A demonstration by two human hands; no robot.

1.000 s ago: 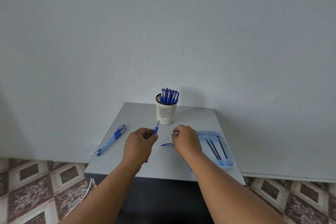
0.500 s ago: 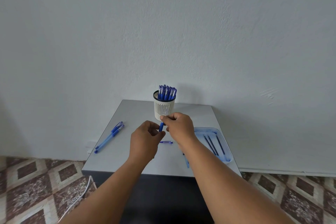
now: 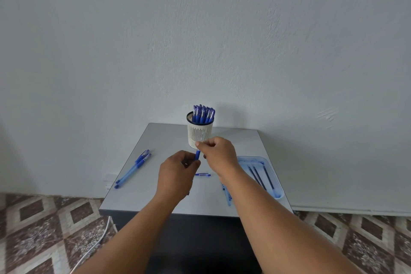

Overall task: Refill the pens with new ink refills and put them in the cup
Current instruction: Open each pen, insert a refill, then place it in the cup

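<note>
My left hand (image 3: 176, 173) grips a blue pen (image 3: 197, 155) held upright above the middle of the table. My right hand (image 3: 219, 153) pinches the pen's top end, just in front of the white slotted cup (image 3: 199, 134). The cup stands at the back of the table and holds several capped blue pens (image 3: 203, 114). Two blue pens (image 3: 134, 168) lie side by side on the left. A blue pen cap (image 3: 202, 174) lies between my wrists. A pale blue tray (image 3: 272, 170) on the right holds three dark ink refills (image 3: 260, 177).
The small grey table (image 3: 240, 140) stands against a white wall. A pale blue pen part (image 3: 226, 194) lies by my right forearm, partly hidden. A white cable (image 3: 97, 242) runs over the patterned floor tiles at the lower left.
My right hand has left the table surface and come up to the pen's tip. My left hand has raised the pen towards the cup. Both hands now meet on the pen.
</note>
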